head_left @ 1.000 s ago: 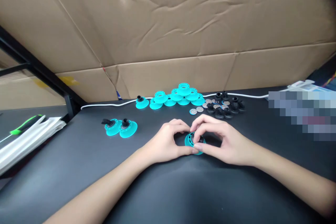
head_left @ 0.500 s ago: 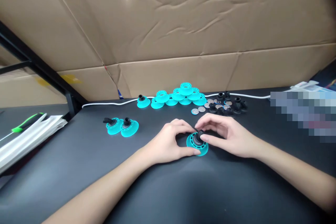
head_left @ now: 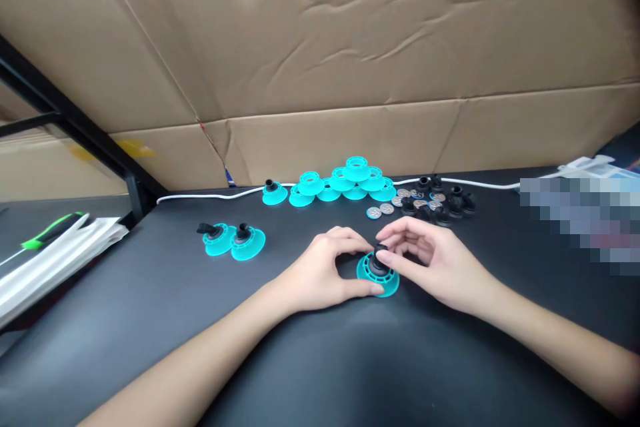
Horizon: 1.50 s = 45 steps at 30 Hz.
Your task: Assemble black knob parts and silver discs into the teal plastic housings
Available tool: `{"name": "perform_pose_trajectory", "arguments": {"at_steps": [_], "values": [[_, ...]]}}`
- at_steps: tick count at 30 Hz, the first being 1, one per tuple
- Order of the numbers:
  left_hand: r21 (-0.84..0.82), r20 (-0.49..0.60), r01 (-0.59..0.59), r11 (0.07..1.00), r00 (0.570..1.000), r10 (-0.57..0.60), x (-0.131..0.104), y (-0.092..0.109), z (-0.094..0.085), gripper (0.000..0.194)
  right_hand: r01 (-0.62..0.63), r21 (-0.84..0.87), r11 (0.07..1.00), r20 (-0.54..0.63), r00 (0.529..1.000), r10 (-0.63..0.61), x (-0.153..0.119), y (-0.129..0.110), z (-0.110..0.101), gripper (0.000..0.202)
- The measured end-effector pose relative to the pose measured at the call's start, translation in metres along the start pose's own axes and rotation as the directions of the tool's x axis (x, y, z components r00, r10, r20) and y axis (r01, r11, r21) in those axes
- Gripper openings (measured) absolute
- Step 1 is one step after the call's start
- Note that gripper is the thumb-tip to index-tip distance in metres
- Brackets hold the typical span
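Turquoise ring, head view: sitting wide side down on the worktop, just below and right of the frame's middle, with a black plug standing in its opening. Gripping the rim from its left with the fingers of the left hand; seemingly pinching the plug's top between the thumb and fingers of the right hand. Apparently fitting plug to ring as the step in hand. Probably calling next for steadying the ring while pressing or turning the plug. Also showing ring-and-plug pieces left of centre, stacked rings near the centre, and loose plugs beside metal discs right of centre.
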<state>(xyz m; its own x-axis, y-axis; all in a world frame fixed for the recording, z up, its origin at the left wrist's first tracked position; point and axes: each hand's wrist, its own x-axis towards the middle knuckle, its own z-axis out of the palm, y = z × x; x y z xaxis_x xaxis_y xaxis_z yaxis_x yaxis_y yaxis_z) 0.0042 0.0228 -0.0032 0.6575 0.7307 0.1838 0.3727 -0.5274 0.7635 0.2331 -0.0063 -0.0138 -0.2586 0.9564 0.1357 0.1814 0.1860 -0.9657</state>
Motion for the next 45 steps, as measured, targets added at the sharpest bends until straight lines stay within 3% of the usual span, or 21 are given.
{"name": "perform_pose_trajectory", "arguments": {"at_steps": [6,9,12,15,17,21,26,30,41,45], "values": [[0.016,-0.006,-0.008,1.0,1.0,0.008,0.001,0.001,0.001,0.041,0.129,-0.376,0.918,-0.081,0.982,-0.171,-0.006,-0.006,0.008,0.02],[0.018,-0.004,-0.001,1.0,1.0,0.001,0.001,0.002,0.002,0.041,0.181,-0.384,0.906,-0.073,0.972,-0.225,-0.008,-0.007,0.009,0.013],[0.011,0.005,0.001,1.0,1.0,-0.001,0.001,0.002,0.002,0.043,0.288,-0.338,0.896,0.013,0.953,-0.301,-0.01,-0.009,0.008,0.02],[0.005,0.007,-0.009,1.0,1.0,0.009,0.002,0.002,0.001,0.035,0.457,-0.349,0.818,0.136,0.888,-0.438,-0.012,-0.012,0.008,0.034],[0.006,0.006,-0.015,1.0,1.0,0.015,0.002,0.001,0.001,0.031,0.507,-0.382,0.773,0.18,0.861,-0.475,-0.013,-0.012,0.007,0.038],[0.008,0.013,-0.015,1.0,1.0,0.015,0.002,0.001,0.0,0.034,0.43,-0.456,0.779,0.158,0.901,-0.405,-0.011,-0.011,0.005,0.025],[0.032,0.015,-0.012,0.999,1.0,0.011,0.002,0.004,-0.002,0.03,0.438,-0.339,0.832,0.271,0.893,-0.36,-0.007,-0.013,-0.006,0.02],[0.029,0.02,-0.016,0.999,1.0,0.015,0.002,0.006,-0.002,0.032,0.324,-0.26,0.91,0.279,0.927,-0.251,-0.004,-0.017,-0.014,0.008],[0.034,0.009,-0.005,0.999,1.0,0.005,0.0,0.002,-0.002,0.042,0.15,0.029,0.988,0.318,0.936,-0.152,0.002,-0.009,-0.027,0.019],[0.035,0.009,-0.015,0.999,1.0,0.015,0.0,0.002,-0.004,0.042,0.202,0.008,0.979,0.24,0.95,-0.198,0.005,-0.003,-0.028,0.017]]}}
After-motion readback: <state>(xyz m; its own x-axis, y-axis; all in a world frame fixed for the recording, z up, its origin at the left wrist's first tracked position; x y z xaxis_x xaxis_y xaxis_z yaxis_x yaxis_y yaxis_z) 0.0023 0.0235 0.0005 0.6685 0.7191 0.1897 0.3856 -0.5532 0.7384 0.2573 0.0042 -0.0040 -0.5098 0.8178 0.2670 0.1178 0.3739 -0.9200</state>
